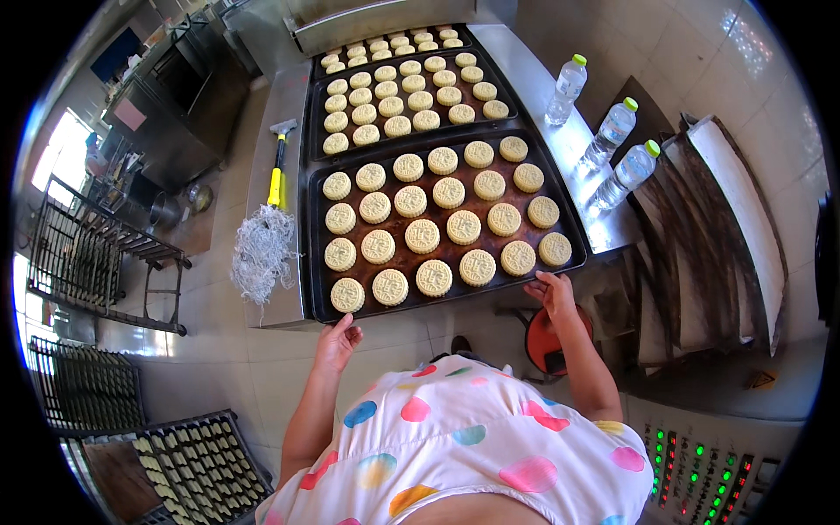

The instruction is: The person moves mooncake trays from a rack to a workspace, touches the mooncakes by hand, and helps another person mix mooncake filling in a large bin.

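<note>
A dark baking tray with rows of round, pale, pattern-stamped pastries lies on the metal surface in front of me. My left hand grips its near left corner, palm up with the fingers curled at the rim. At the near right corner, my right hand holds the rim with its fingers at the edge. Parts of the fingers under the tray are hidden. Behind this tray sits a second dark tray of similar pastries, and a third tray is partly beneath a metal opening.
On the steel ledge to the right stand three water bottles with green caps. A yellow-handled brush and a heap of white strings lie at left. Stacked boards lean at right. Racks, a red stool and a lit control panel surround me.
</note>
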A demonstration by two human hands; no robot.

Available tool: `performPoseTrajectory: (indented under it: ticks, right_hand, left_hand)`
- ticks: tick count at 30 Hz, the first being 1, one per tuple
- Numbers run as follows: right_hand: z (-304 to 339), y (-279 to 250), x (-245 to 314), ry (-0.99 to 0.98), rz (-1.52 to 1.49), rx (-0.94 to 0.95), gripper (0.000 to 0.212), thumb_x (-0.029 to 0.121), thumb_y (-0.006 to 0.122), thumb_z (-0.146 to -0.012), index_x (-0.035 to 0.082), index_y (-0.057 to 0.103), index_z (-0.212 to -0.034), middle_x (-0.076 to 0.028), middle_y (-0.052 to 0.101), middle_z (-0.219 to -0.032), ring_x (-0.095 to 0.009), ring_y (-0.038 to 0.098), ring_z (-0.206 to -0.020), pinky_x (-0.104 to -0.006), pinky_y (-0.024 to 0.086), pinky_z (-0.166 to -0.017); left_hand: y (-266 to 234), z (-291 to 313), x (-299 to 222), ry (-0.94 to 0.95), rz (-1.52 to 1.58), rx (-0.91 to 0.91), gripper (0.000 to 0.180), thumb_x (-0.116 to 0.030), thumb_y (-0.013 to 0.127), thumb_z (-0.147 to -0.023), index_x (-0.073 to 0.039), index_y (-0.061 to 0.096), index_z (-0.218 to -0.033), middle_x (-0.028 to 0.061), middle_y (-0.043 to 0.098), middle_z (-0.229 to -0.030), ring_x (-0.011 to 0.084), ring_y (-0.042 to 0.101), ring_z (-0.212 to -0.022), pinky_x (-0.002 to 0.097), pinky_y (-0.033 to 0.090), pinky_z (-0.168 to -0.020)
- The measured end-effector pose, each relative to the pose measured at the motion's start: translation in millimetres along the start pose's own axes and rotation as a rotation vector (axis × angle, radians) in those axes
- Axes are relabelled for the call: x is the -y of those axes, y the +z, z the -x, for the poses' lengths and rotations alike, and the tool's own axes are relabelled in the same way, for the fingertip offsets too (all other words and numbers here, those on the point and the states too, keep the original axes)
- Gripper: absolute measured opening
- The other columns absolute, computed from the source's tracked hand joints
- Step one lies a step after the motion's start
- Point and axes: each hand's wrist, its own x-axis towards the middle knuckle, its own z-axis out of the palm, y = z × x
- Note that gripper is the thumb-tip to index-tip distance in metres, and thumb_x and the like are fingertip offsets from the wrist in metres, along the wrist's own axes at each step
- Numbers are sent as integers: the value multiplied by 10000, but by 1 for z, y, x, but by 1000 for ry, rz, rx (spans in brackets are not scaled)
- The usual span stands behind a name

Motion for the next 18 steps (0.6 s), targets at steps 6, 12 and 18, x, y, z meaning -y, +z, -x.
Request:
performPoseTrajectory:
  ticks: [6,12,18]
  right_hand:
    - [-21,11,10,44,-6,-2,256,20,614,-774,-10,450,-968,-126,617,-852,-245,644,-722,-405,568,-704]
    - [-45,15,5,31,-26,-8,294,26,609,-782,-34,436,-1011,-159,604,-915,-262,644,-738,-414,568,-705]
    - [-42,15,-6,15,-86,33,158,26,609,-770,16,522,-901,-71,617,-872,-240,630,-812,-411,533,-806]
  left_hand:
    - [7,-20,-11,40,-6,-27,129,-153,660,-831,-77,590,-910,24,626,-739,156,637,-675,289,543,-608]
    - [14,-29,-17,52,14,11,94,-151,642,-845,-79,590,-877,39,637,-816,188,637,-795,329,547,-716]
    - [19,-33,-5,122,69,103,149,-94,636,-841,-15,544,-927,108,591,-931,264,581,-954,434,467,-932]
